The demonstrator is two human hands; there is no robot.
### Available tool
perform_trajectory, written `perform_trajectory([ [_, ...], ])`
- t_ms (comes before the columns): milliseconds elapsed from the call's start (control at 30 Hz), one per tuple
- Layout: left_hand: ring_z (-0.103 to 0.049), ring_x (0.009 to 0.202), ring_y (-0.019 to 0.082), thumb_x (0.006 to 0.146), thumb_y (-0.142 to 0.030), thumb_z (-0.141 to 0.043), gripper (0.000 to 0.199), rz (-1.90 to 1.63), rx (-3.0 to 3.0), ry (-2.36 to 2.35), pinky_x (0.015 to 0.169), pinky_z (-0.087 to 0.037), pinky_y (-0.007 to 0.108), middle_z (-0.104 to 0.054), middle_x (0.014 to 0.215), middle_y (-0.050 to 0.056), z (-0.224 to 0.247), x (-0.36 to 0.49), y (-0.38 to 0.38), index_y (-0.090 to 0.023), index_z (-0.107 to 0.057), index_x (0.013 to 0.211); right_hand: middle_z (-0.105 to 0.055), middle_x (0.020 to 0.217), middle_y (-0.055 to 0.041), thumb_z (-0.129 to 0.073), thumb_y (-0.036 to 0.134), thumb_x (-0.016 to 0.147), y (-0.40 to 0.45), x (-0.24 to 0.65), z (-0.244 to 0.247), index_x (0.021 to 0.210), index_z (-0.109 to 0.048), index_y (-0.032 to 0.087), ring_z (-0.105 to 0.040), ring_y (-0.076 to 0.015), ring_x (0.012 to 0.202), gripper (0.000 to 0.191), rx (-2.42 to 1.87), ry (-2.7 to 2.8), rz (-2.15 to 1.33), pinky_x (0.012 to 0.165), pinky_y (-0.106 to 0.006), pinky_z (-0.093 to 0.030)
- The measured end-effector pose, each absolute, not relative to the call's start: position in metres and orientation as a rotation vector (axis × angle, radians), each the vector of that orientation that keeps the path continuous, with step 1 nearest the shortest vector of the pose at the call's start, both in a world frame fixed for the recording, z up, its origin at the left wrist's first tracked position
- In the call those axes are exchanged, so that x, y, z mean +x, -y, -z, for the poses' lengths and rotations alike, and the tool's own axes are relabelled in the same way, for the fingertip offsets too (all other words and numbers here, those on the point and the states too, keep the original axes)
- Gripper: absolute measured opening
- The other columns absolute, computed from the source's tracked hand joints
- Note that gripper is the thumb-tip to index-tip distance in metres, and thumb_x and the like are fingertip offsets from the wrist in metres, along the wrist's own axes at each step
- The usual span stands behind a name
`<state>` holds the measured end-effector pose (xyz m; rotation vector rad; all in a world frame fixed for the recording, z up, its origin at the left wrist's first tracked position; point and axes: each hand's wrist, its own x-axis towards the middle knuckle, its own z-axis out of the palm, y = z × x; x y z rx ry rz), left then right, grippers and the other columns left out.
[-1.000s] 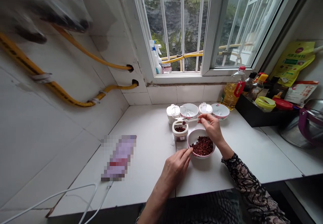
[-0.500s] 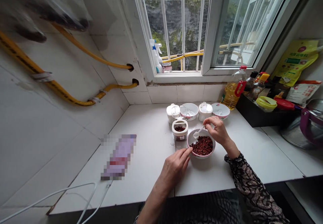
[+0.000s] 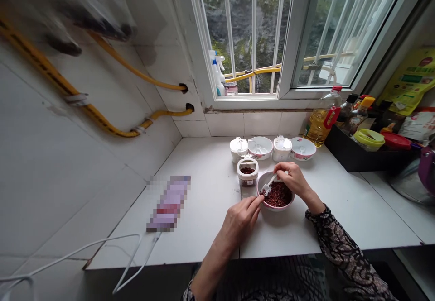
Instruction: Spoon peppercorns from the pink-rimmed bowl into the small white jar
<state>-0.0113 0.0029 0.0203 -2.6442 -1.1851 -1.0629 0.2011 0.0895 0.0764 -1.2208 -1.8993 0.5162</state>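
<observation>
A white bowl with a pink rim (image 3: 276, 208) holds dark red dried bits (image 3: 279, 194) near the counter's middle. My right hand (image 3: 295, 179) is closed on the handle of a small white spoon (image 3: 268, 188), whose head is down among the bits at the bowl's left side. My left hand (image 3: 244, 212) grips the bowl's left rim with thumb and fingers. Just behind and left of the bowl stands an open seasoning jar (image 3: 248, 178) with similar red bits inside.
Behind are two white lidded jars (image 3: 237, 150) (image 3: 282, 149) and two bowls (image 3: 260, 148) (image 3: 303, 149). An oil bottle (image 3: 321, 122) and a black box (image 3: 343, 149) of condiments stand at the right. On the left lies a blurred purple object (image 3: 168, 205) with a white cable (image 3: 137, 265).
The spoon has moved down from above the bits into them at the bowl's left side. The whole view has shifted slightly; my left hand still touches the rim.
</observation>
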Motion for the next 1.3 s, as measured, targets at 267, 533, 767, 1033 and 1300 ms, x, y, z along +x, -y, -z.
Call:
perform_trajectory([
  [267,-0.069,0.088,0.018,0.099,-0.013,-0.04,0.031,1.093,-2.641,1.158,0.072,-0.058,0.029,-0.07,0.105,0.009,-0.021,-0.012,-0.003,-0.017,-0.051,0.128,-0.06,0.052,0.0008,-0.05,0.025,0.063,-0.094,0.205,-0.078,0.062,-0.064,0.019,-0.056,-0.0158,0.054,0.014,-1.288,1.55,-0.841,0.06,-0.028,-0.044],
  [533,-0.07,0.089,0.019,0.099,-0.014,-0.04,0.032,1.095,-2.643,1.143,0.072,-0.058,0.028,-0.07,0.106,0.009,-0.02,-0.013,-0.004,-0.018,-0.05,0.129,-0.057,0.048,0.002,-0.054,0.025,0.058,-0.097,0.206,-0.077,0.059,-0.064,0.019,-0.052,-0.0138,0.051,0.012,-1.243,1.363,-1.034,0.058,-0.028,-0.044],
  [767,-0.07,0.088,0.018,0.099,-0.014,-0.039,0.031,1.103,-2.617,1.129,0.07,-0.058,0.028,-0.07,0.105,0.009,-0.018,-0.013,-0.005,-0.017,-0.051,0.127,-0.061,0.051,0.0012,-0.059,0.027,0.06,-0.101,0.202,-0.079,0.065,-0.066,0.018,-0.053,-0.0138,0.053,0.012,-1.175,1.303,-1.131,0.061,-0.029,-0.046],
  [1033,-0.07,0.085,0.018,0.1,-0.015,-0.037,0.031,1.085,-2.605,1.126,0.069,-0.058,0.028,-0.07,0.103,0.009,-0.021,-0.012,-0.004,-0.016,-0.051,0.128,-0.072,0.08,-0.005,-0.054,0.025,0.088,-0.091,0.169,-0.089,0.087,-0.066,0.02,-0.064,-0.0201,0.077,0.013,-0.99,1.644,-0.413,0.079,-0.037,-0.047],
  [1300,-0.07,0.088,0.018,0.098,-0.014,-0.039,0.035,1.068,-2.639,1.157,0.072,-0.058,0.028,-0.07,0.105,0.009,-0.02,-0.013,-0.003,-0.018,-0.051,0.131,-0.071,0.077,-0.0036,-0.048,0.017,0.092,-0.08,0.176,-0.094,0.087,-0.065,0.022,-0.061,-0.0209,0.077,0.018,-0.916,1.945,-0.034,0.085,-0.039,-0.042],
])
